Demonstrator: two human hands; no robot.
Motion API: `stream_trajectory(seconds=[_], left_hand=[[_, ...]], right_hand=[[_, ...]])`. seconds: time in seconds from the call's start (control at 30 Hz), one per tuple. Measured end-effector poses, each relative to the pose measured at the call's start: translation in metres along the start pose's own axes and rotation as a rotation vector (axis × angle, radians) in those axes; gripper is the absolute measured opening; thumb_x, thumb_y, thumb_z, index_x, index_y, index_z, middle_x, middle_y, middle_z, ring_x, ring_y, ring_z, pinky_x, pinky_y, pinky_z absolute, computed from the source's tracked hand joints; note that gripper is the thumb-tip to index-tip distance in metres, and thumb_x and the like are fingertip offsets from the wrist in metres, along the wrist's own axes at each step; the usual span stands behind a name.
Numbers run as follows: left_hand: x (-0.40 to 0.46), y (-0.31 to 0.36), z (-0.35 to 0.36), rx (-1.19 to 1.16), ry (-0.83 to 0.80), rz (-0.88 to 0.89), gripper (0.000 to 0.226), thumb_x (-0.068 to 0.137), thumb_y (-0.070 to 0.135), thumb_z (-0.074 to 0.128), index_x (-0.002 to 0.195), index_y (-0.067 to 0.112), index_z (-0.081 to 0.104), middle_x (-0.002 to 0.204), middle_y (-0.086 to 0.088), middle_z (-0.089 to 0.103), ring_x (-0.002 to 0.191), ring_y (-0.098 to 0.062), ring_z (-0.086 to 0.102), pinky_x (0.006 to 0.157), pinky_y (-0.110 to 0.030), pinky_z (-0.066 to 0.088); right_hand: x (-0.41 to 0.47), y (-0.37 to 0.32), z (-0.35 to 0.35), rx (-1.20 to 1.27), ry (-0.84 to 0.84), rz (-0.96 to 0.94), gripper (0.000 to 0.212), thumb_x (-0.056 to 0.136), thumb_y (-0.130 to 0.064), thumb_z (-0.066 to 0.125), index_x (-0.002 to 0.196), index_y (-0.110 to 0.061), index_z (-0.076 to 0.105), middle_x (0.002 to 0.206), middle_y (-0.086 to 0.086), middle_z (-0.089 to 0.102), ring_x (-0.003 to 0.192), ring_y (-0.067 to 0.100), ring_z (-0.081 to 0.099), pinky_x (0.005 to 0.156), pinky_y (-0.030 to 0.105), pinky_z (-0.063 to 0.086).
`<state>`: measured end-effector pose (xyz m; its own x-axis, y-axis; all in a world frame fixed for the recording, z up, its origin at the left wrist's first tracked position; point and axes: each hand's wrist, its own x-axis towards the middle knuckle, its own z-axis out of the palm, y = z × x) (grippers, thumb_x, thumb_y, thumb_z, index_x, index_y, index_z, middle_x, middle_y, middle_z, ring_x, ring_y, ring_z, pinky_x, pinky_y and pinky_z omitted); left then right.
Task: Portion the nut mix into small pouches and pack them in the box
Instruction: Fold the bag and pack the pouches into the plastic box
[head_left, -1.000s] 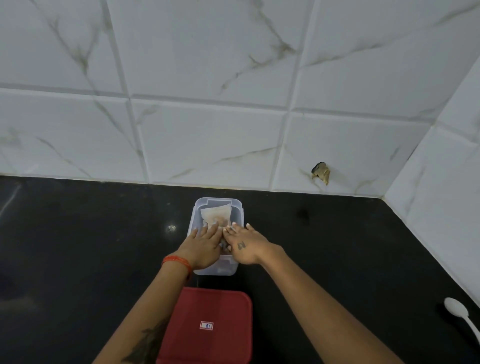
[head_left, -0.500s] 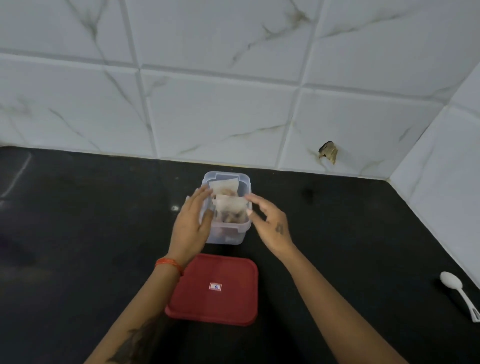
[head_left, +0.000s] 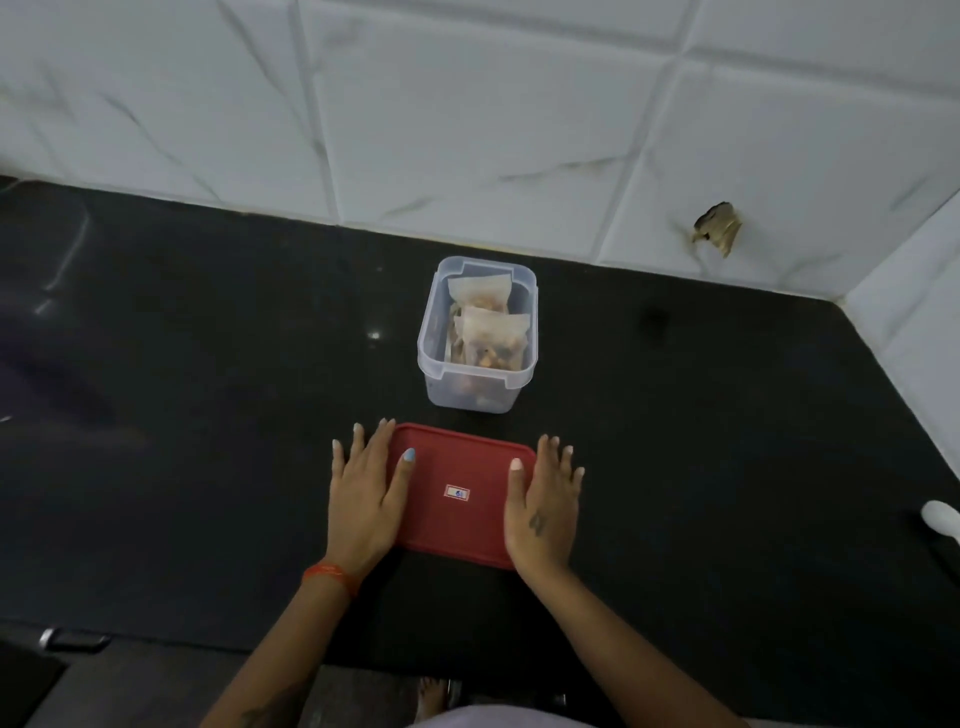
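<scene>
Red lid (head_left: 462, 493): flat on the black counter (head_left: 208, 415), just near of the box, a small label at its middle.
Left hand (head_left: 366, 501): fingers straight and spread, lying along the lid's left edge, thumb resting on the red top; not curled round anything that I can see.
Right hand (head_left: 543, 512): the mirror of it, fingers straight along the lid's right edge, thumb on the top; released rather than clenched.
Box (head_left: 478, 395): clear plastic, uncovered, standing a little far of the lid and apart from both hands, not far from the tiled wall (head_left: 467, 130).
Pouches (head_left: 493, 332): at least two pale ones stand inside the box, nut mix showing brown through the nearer one; how many lie beneath I cannot tell.
Spoon (head_left: 940, 519): white, at the far right edge of view, well apart from the work.
Step in hand: to my eye the portioning and packing are done, and the person is taking up the lid to close the box.
Next move: likely both hands need to get their fingers under the lid's edges, lift it level, carry it far to the box, square it over the rim and press down all round.
Watch for: the tall pouch tops may catch under the lid and want tucking down first.
</scene>
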<state>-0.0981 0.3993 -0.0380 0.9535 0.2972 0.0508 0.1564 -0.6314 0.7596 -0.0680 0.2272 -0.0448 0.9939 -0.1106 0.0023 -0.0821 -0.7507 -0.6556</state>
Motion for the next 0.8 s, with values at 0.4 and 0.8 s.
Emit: stream_trajectory(seconds=[0.4, 0.8], left_hand=[[-0.003, 0.037, -0.002, -0.354, 0.157, 0.052, 0.044, 0.095, 0.036, 0.051, 0.136, 0.021, 0.049, 0.140, 0.017, 0.043, 0.131, 0.002, 0.039, 0.109, -0.020, 0.033], [0.080, 0.108, -0.036, -0.504, 0.311, 0.247, 0.036, 0.092, 0.017, 0.060, 0.128, 0.018, 0.056, 0.129, 0.003, 0.059, 0.118, -0.006, 0.055, 0.100, -0.021, 0.044]], right_hand=[[-0.003, -0.013, -0.031, 0.451, 0.183, 0.022, 0.042, 0.094, -0.019, 0.055, 0.136, -0.014, 0.049, 0.134, 0.000, 0.052, 0.119, 0.002, 0.044, 0.103, 0.018, 0.033], [0.074, -0.065, -0.096, 0.936, 0.386, 0.082, 0.027, 0.090, -0.008, 0.061, 0.104, -0.031, 0.067, 0.106, -0.011, 0.067, 0.103, 0.007, 0.063, 0.097, 0.030, 0.049]])
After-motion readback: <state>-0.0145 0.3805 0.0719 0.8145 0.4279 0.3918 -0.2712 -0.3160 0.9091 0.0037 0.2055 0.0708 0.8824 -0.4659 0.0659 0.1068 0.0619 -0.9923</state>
